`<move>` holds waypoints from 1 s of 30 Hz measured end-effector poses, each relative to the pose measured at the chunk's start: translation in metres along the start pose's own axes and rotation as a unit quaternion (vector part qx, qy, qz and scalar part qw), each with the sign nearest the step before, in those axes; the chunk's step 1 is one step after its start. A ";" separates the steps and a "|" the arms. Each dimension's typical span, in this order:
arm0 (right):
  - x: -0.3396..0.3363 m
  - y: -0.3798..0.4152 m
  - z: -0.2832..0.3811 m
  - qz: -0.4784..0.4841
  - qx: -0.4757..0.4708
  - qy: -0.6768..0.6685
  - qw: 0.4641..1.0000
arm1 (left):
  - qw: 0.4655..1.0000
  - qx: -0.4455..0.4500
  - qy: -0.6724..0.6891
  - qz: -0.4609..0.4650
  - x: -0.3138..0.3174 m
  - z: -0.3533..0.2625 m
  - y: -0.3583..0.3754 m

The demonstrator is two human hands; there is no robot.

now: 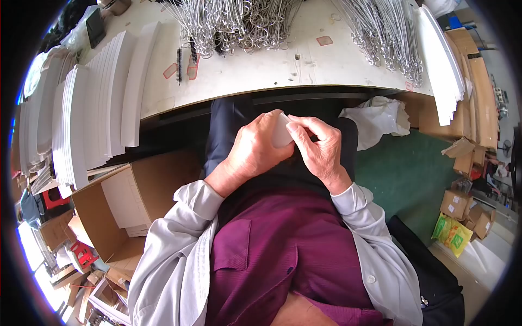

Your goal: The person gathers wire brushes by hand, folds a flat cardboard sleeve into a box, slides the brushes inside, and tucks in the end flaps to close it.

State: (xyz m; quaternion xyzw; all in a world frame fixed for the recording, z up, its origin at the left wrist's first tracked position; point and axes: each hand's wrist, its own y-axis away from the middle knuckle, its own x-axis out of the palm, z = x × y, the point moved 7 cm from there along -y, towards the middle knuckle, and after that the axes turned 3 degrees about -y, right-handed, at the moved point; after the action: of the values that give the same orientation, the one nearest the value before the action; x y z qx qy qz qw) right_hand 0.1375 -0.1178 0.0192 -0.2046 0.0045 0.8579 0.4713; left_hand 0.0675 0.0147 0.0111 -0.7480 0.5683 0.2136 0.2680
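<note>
Closest in, the person sits with a maroon shirt (283,261) under a pale grey jacket, both forearms drawn in over the lap. The left hand (254,149) is curled around a small white translucent plastic piece (281,132), gripping it from the nine o'clock side, while the right hand (321,146) pinches its edge from three o'clock with thumb and forefinger (296,127). The piece sits between the two hands, above the dark trousers and just short of the table edge; most of it is hidden by the fingers, so its full shape is hard to tell.

At seven to nine o'clock from the hands stands an open brown cardboard box (117,217) with white sheets inside. At two o'clock a crumpled white plastic bag (380,117) hangs below the table.

Beyond, the cream worktop (261,68) carries stacks of white flat boards (103,108) at ten o'clock and bundles of silver wire hooks (228,22) at twelve, with more wire (386,38) at one o'clock.

As I judge it, the grip is fingertip-light on a slick little part held over the lap. A slip would drop it between the knees or under the table, where it would be awkward to find. Pinching too hard might bend or crease it.
</note>
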 end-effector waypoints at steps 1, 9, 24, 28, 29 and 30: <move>0.002 0.001 0.001 0.005 -0.012 -0.014 1.000 | 1.000 0.006 0.009 -0.013 -0.001 0.000 -0.001; 0.023 0.011 0.009 -0.006 -0.024 -0.099 0.995 | 0.999 0.011 0.030 -0.022 -0.011 0.004 -0.001; 0.008 -0.043 -0.001 -0.022 0.089 -0.189 0.978 | 0.976 -0.146 0.124 0.100 -0.078 0.035 0.056; 0.027 -0.058 0.014 0.015 0.019 -0.143 0.989 | 0.990 -0.133 0.032 -0.031 -0.140 0.019 0.068; 0.022 -0.067 0.023 -0.015 -0.065 -0.027 0.997 | 0.989 -0.115 -0.030 -0.093 -0.164 0.014 0.070; 0.017 -0.073 0.025 -0.029 -0.097 0.023 0.995 | 0.979 -0.115 -0.089 -0.141 -0.189 0.010 0.073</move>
State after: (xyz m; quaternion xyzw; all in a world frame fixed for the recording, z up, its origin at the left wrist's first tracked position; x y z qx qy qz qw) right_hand 0.1794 -0.0584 0.0496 -0.2696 -0.0741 0.8350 0.4739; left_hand -0.0528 0.1449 0.1101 -0.8247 0.4022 0.3032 0.2571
